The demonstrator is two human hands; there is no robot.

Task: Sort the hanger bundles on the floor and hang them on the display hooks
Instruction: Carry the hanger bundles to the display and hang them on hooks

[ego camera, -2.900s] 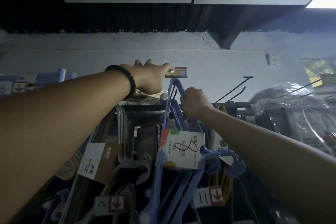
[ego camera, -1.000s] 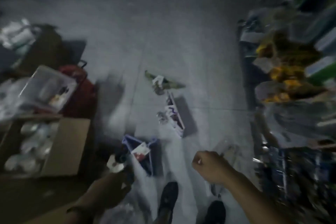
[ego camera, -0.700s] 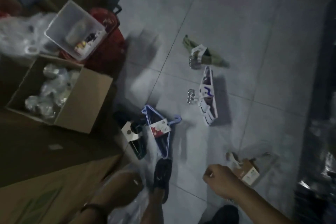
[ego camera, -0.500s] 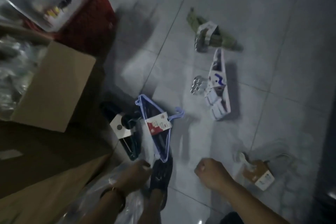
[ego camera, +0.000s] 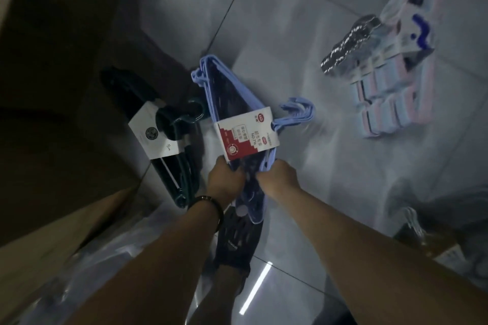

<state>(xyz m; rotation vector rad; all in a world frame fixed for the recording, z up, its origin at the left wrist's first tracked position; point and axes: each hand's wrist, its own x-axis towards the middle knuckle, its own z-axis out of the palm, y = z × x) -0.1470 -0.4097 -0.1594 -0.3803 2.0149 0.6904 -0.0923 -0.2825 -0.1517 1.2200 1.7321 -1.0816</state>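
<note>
1. Floor (ego camera: 290,21): grey tiles with dark joint lines fill the upper and right parts of the frame. All hanger bundles are in this area.

2. Cardboard box (ego camera: 52,240): sits at the lower left of the frame, with clear plastic wrap (ego camera: 118,258) crumpled beside it. The upper left of the frame is too dark to read.

3. Pastel hanger bundle (ego camera: 412,82): lies on the floor at the upper right, well apart from the hands. It has pink and light blue bars and a cluster of metal hooks at its left end.

4. Blue hanger bundle (ego camera: 229,97): sits at the centre of the frame, running from upper left to lower right, with its hooks pointing to the right. Whether its far end rests on the floor cannot be determined.

5. Dark green hanger bundle (ego camera: 169,145): lies on the floor just left of the blue hanger bundle. Neither hand touches it.

6. Dark shoe (ego camera: 237,240): stands on the floor at lower centre, directly below the blue hanger bundle and partly covered by it.

7. Left hand (ego camera: 224,182): closed, with the fingers curled round the left edge of the blue hanger bundle just below its label.

8. Right hand (ego camera: 277,177): closed, gripping the right edge of the same bundle at the same height. The two hands are near each other, with the bundle between them.

9. Red and white label (ego camera: 247,137): wrapped round the middle of the blue hanger bundle, just above both hands.

10. White label (ego camera: 155,137): wrapped round the dark green hanger bundle and marked "5".

11. Dark bracelet (ego camera: 211,206): worn on the left wrist.
</note>
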